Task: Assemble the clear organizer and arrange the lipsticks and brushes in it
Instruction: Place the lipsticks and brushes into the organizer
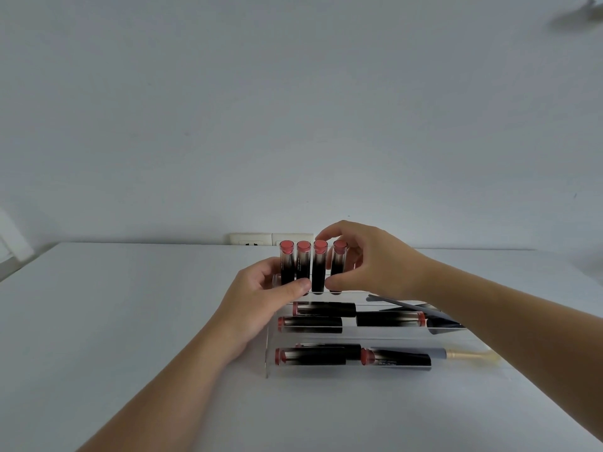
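A clear stepped organizer (268, 357) stands on the white table. Several black lipsticks with pink ends stand upright in a row (303, 265) on its top step. My left hand (261, 295) holds the left ones, thumb at their base. My right hand (365, 259) pinches the third lipstick (319, 269), index finger on its top and thumb near its base. More lipsticks lie flat on the middle step (323, 309) and the lower step (313, 357). A gold-handled brush (466, 355) lies on the lower step at the right. A dark brush (404, 304) lies partly under my right forearm.
The white table (114, 321) meets a plain wall at the back, where a white socket strip (257, 239) sits just behind the organizer. A white object (13, 239) shows at the far left edge.
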`<state>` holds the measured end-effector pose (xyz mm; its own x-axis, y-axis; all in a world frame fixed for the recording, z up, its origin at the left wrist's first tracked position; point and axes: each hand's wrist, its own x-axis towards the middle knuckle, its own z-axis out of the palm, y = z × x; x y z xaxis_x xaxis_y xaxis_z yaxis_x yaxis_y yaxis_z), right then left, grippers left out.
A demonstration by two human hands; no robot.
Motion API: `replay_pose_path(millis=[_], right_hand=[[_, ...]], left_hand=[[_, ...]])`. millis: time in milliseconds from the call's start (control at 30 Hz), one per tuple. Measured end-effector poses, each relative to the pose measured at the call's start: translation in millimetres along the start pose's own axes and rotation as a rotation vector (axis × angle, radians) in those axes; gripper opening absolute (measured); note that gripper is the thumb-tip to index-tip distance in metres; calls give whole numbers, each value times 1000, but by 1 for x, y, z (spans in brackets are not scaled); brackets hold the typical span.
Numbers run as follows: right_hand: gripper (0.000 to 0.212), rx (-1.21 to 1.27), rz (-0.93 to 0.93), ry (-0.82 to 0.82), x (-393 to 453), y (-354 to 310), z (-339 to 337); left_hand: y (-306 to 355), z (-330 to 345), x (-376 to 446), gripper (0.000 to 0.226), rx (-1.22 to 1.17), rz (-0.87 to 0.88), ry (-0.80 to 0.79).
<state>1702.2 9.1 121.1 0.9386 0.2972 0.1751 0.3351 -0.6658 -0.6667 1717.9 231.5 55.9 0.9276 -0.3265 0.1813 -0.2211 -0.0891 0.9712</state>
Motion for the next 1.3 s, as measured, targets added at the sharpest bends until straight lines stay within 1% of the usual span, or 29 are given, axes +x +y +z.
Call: replay_pose_path(millis=[200,500,600,833,1167,1300], right_hand=[[52,-41,62,6,5,-6,0],[23,-3,121,-59,7,-16,3],[18,9,133,-71,7,-15,3],[24,-7,145,-71,7,-14,2],[23,-7,140,-69,6,-15,1],[29,-28,146,-51,5,-13,-1]], left_hand=[[2,-7,-1,39,-20,10,-4],[-1,-13,-1,38,7,-5,-6],[-2,-14,0,38,5,-5,-14],[-4,-16,1,36,20,-8,-9],[-2,-16,1,38,12,-15,-9],[-2,-16,0,38,3,-16,-6]])
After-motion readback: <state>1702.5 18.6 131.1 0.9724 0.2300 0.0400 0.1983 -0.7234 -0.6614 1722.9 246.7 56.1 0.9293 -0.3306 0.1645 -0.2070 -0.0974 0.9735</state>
